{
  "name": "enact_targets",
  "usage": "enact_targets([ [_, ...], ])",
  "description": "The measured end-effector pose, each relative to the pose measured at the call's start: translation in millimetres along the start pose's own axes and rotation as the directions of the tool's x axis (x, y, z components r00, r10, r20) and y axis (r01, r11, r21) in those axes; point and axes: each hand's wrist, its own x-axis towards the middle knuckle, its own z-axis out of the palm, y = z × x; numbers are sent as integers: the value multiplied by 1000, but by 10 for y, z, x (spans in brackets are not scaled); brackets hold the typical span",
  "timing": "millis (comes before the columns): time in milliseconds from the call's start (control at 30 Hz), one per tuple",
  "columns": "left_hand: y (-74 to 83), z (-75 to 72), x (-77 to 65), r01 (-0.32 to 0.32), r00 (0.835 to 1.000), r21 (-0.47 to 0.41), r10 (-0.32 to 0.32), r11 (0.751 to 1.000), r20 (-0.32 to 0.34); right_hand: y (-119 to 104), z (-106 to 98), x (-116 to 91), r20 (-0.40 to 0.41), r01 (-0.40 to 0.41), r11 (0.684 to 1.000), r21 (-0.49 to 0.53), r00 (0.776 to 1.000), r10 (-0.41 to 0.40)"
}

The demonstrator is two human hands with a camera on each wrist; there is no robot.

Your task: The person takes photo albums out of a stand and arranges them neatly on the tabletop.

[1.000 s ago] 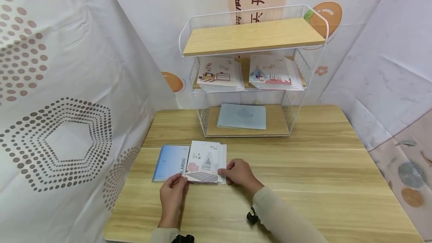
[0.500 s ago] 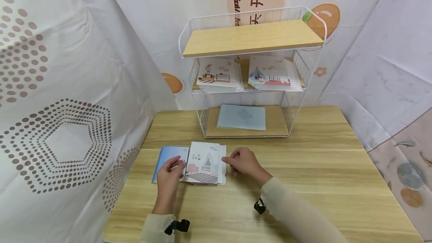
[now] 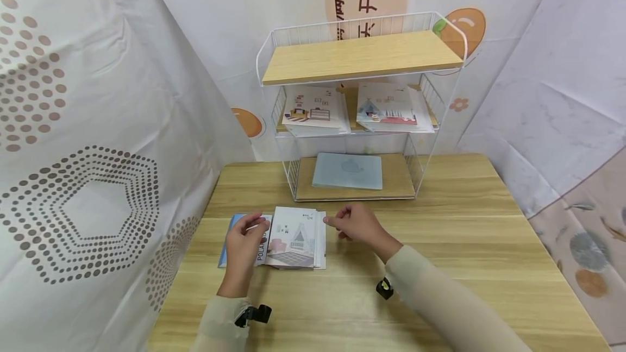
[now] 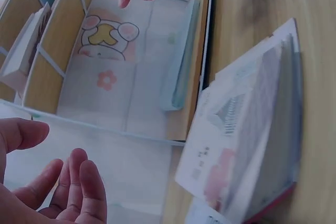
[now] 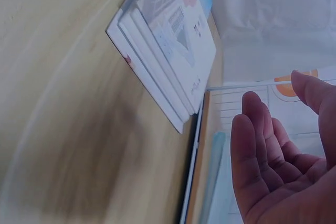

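Note:
A stack of white notebooks (image 3: 292, 238) lies on the table, its top cover printed with a tent and a pink armchair. To its left is a blue notebook (image 3: 227, 230) lettered POLAROID, partly covered by my left hand (image 3: 246, 246) in the head view. That hand hovers over it, thumb and fingers parted around nothing, as the left wrist view confirms. Just right of the stack's upper corner, my right hand (image 3: 359, 224) is raised with loosely bent fingers. The right wrist view shows a gap between its thumb (image 5: 315, 93) and fingers.
Behind the stack stands a white wire rack with wooden shelves (image 3: 364, 57). Its middle shelf carries a left pile (image 3: 313, 107) and a right pile (image 3: 386, 103) of printed notebooks. Pale blue notebooks (image 3: 347, 171) lie on the bottom shelf. A patterned cloth (image 3: 98, 124) hangs at the left.
Both hands have let go of the notebook stack's lower edges. The left has risen over the blue notebook; the right has moved up and slightly right. The stack stays in place.

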Motion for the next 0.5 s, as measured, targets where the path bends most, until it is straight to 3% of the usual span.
enact_targets([
  [267, 241, 43, 56, -95, 994, -21, 96, 995, 47, -168, -134, 15, -5, 46, 998, -53, 999, -47],
  [500, 480, 99, 91, -133, 985, -21, 135, 991, 111, -329, -270, 25, -9, 87, 994, -72, 996, -88],
])
